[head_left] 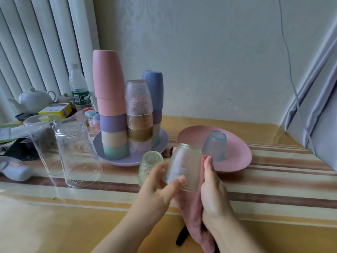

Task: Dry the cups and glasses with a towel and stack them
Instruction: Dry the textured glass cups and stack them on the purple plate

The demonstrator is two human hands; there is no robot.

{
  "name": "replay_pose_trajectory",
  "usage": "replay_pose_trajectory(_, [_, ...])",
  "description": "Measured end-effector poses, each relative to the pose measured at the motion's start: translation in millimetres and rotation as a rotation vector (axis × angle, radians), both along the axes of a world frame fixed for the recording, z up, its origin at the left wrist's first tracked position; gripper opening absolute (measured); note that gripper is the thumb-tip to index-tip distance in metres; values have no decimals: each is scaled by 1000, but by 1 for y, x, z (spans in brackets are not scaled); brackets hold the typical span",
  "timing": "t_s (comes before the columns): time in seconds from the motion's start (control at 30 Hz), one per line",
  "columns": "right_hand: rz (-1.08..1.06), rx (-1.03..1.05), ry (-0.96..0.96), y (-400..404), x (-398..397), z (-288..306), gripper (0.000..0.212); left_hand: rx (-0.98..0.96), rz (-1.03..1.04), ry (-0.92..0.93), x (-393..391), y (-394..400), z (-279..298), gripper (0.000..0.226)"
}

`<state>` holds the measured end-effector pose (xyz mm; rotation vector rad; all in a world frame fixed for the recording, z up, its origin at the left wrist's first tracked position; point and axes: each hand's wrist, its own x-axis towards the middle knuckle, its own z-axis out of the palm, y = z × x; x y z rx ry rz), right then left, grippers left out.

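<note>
two bare hands met low and just right of centre over a table with a striped, glossy covering. the left hand curled its fingers and thumb round a clear textured glass, held tilted with its base up and away. the right hand pressed a pink towel against the glass's right side, its fingers closed on the cloth, which hung down toward six o'clock.

just behind the left hand, at about ten o'clock from it, a pale green textured glass stood upside down on the table. at one o'clock from the held glass a blue-tinted glass stood on a pink plate; whether it stood rim up or base up was unclear.

at eleven o'clock a purple plate carried three upside-down stacks: a tall stack of plastic cups topped in pink, a stack of textured glasses beside it, and behind those a shorter stack topped by a blue cup.

at nine o'clock two large clear tumblers stood upside down, touching or nearly so. far off at ten o'clock sat a white teapot, a water bottle and a yellow box among clutter.
</note>
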<state>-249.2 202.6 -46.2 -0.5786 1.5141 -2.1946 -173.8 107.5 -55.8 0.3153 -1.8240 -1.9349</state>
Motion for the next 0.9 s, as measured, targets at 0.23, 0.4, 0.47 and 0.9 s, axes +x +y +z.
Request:
replay_pose_trajectory(0.23, [-33, 143, 120, -4, 16, -9, 47, -20, 98, 40, 1, -5, -6, 32])
replay_pose_trajectory(0.4, [-142, 222, 209, 2, 13, -3, 39, -236, 129, 5, 5, -2, -9, 43])
replay_pose_trajectory(0.47, [-148, 215, 210, 1, 14, -5, 35, -257, 130, 14, 6, -1, -9, 50])
replay_pose_trajectory(0.9, [-143, 174, 296, 9, 2, 2, 56, -172, -70, 34, 4, 1, -8, 41])
